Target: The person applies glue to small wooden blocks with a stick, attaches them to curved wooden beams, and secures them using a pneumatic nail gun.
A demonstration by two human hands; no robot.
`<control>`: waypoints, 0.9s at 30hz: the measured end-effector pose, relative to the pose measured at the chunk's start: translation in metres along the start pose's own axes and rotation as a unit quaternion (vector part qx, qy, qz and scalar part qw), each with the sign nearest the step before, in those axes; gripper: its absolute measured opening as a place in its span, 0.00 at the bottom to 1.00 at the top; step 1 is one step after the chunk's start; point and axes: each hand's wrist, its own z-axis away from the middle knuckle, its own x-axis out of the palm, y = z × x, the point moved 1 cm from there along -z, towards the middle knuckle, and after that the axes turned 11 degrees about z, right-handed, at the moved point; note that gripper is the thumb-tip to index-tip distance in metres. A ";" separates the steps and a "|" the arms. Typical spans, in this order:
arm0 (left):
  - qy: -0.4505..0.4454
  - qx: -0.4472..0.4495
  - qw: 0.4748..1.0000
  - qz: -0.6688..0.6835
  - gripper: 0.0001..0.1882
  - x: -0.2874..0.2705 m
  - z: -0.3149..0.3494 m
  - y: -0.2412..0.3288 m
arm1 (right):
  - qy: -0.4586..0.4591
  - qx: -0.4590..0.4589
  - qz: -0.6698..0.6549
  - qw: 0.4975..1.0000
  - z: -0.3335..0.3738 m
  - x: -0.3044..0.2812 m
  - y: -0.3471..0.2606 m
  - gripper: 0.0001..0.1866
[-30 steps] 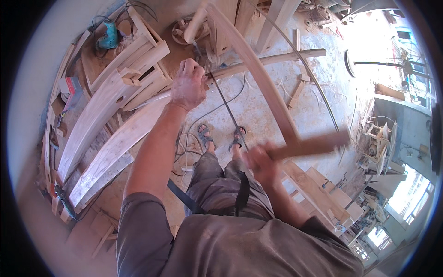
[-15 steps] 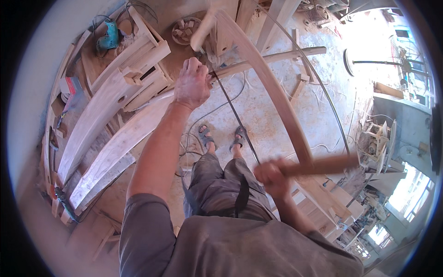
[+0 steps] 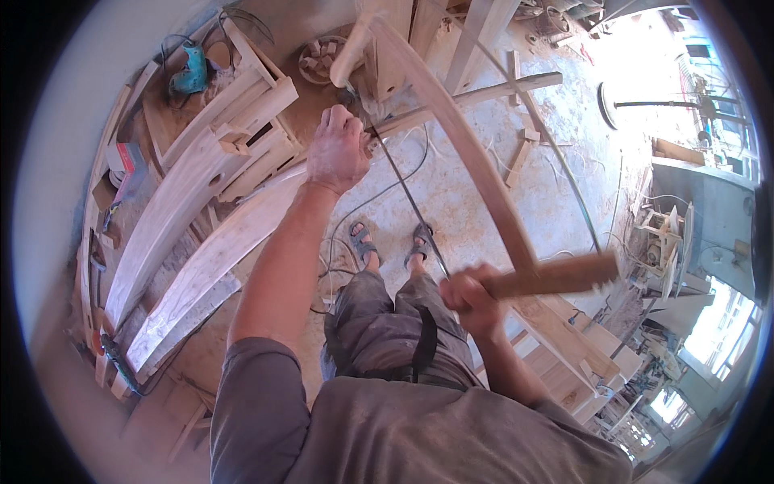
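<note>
Our frame saw [image 3: 484, 165] has edged up-left, slanting lengthwise upper-left to lower-right; our right hand [image 3: 472, 298] clenches it; what our left hand [image 3: 339, 149] grips, we can't tell.

No text, label, number or sign can be read anywhere in the frame. The small red-and-white package [image 3: 123, 156] at the left is too small and soft for any print on it to be made out. The same goes for the casing of the teal power drill [image 3: 190, 71] in the upper left and for the dark corded tool [image 3: 118, 363] at the lower left. On the frame saw [image 3: 476, 137], across the middle, and the brown-grey T-shirt [image 3: 435, 427], along the bottom, no lettering is legible.
</note>
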 end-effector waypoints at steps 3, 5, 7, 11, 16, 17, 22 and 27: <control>-0.015 -0.014 1.000 0.018 0.07 -0.002 -0.002 0.001 | 0.037 -0.039 0.200 0.978 -0.001 -0.014 0.018 0.16; -0.014 -0.004 1.000 0.017 0.07 -0.001 0.003 -0.001 | 0.099 0.015 0.066 0.993 -0.048 0.006 0.031 0.14; -0.002 0.010 1.000 0.013 0.07 -0.003 -0.009 0.000 | 0.072 0.007 -0.045 0.996 -0.107 0.031 0.036 0.12; 0.003 -0.014 1.000 0.004 0.06 -0.001 0.006 -0.001 | 0.057 -0.008 0.159 0.986 -0.092 0.012 0.044 0.10; -0.033 -0.008 0.999 0.003 0.08 -0.005 0.000 0.010 | -0.004 0.000 0.087 0.996 -0.026 0.003 -0.001 0.19; -0.028 -0.010 1.000 0.006 0.08 -0.002 -0.003 0.006 | 0.015 0.004 0.044 0.999 -0.026 0.005 -0.004 0.19; 0.053 -0.027 0.998 -0.013 0.06 0.002 -0.005 0.003 | 0.031 -0.039 -0.017 0.999 -0.089 0.012 0.031 0.12; 0.102 -0.053 0.993 0.021 0.04 0.001 -0.001 -0.006 | 0.030 0.002 0.294 0.955 -0.069 -0.012 -0.009 0.11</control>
